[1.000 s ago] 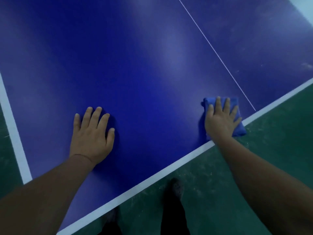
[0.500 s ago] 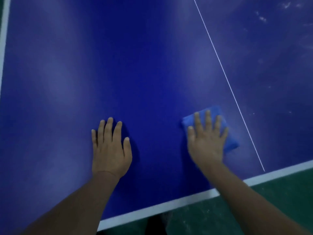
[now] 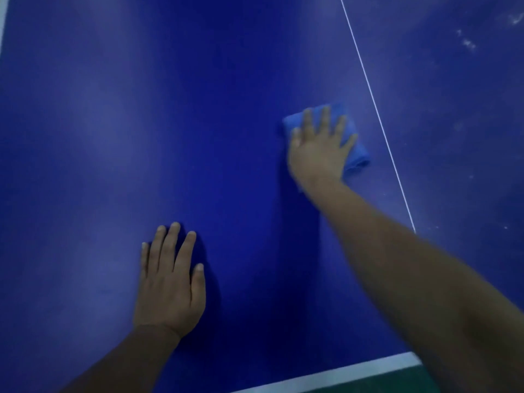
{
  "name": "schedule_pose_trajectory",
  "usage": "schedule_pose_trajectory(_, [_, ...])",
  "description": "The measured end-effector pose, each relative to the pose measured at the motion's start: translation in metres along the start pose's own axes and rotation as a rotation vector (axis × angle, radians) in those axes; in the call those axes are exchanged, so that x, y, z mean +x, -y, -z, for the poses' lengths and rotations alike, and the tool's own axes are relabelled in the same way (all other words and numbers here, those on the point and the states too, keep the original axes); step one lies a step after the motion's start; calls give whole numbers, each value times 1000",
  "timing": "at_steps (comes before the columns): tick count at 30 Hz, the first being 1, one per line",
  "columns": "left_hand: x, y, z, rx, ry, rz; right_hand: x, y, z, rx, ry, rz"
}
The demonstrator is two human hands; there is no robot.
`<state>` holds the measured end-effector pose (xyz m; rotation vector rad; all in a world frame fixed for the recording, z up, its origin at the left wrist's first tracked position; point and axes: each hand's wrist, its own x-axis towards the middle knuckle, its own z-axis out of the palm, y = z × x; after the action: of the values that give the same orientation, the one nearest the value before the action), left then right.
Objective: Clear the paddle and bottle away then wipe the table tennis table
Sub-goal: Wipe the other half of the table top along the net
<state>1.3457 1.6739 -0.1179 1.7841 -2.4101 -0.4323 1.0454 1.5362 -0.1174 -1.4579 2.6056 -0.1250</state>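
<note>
Bracing on the blue worktop (image 3: 93,154), the left hand (image 3: 170,287) lies palm down with its fingers straight and close together, holding nothing; it rests on bare surface near the near edge, where a white border stripe (image 3: 334,374) runs. It looks like a prop for the reach, not a working hand.

Further right and further from the body, the right hand (image 3: 320,150) presses flat on a folded blue cloth (image 3: 355,154), fingers spread and straight, not curled round it. The cloth sits under the palm, with its far corner and right edge showing past the fingers. It lies just left of the thin white centre line (image 3: 374,109), not touching it.

The cloth looks soft, light and limp, so I judge it will bunch or unfold if pushed from one corner; a flat palm over the middle of the fold, as here, should carry it evenly. The worktop looks hard and smooth, so the cloth should slide easily under modest downward pressure.

Right of the line, pale specks and smudges (image 3: 467,42) mark the surface, so that half probably needs wiping. No paddle or bottle is in view, so the clearing step seems done.
</note>
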Motion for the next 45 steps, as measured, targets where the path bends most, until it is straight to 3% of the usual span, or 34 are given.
schedule_pose_trajectory(3, [1, -1, -1, 16, 4, 11, -85, 41, -21, -71, 75, 557])
schedule_pose_trajectory(5, [1, -1, -1, 20, 9, 11, -81, 26, -19, -101, 128, 689])
schedule_pose_trajectory(10, [2, -2, -1, 29, 0, -2, 35, -57, 13, -62, 51, 116])
schedule_pose_trajectory(13, [0, 0, -2, 36, 8, 2, -22, -77, 9, -61, 7, 118])
schedule_pose_trajectory(16, [1, 0, -3, 41, 18, 2, -146, -105, -5, -118, -14, 372])
schedule_pose_trajectory(18, [1, 0, -3, 52, 28, 0, -155, -124, 0, -136, 68, 481])
schedule_pose_trajectory(20, [1, 0, -4, 57, 25, -1, -105, -126, 10, -135, 48, 373])
schedule_pose_trajectory(23, [2, 0, -3, 55, 23, 4, -19, -107, 18, -37, 44, 42])
schedule_pose_trajectory(25, [1, -1, -3, 44, 17, 4, -12, -87, 11, -1, 36, -42])
schedule_pose_trajectory(27, [0, -2, -2, 47, 20, 5, -62, -69, -1, -64, -4, 90])
schedule_pose_trajectory(29, [0, -1, -2, 49, 25, 10, -145, -74, -11, -103, -16, 390])
schedule_pose_trajectory(31, [0, 0, -3, 51, 22, 11, -208, -103, -12, -133, 69, 683])
schedule_pose_trajectory(33, [-1, -1, -4, 54, 21, 10, -203, -139, 0, -184, 140, 811])
schedule_pose_trajectory(35, [0, 0, -4, 52, 19, 15, -156, -149, 11, -198, 85, 674])
schedule_pose_trajectory(38, [1, 0, -3, 51, 25, 6, -91, -118, 13, -85, 47, 153])
schedule_pose_trajectory(40, [-1, 0, -2, 46, 20, 8, -92, -80, 3, -34, 36, 19])
schedule_pose_trajectory(42, [-2, 0, -2, 46, 18, 7, -141, -56, -9, -71, 4, 178])
schedule_pose_trajectory(45, [-2, 2, -2, 31, 14, 1, -255, -79, -17, -115, 80, 511])
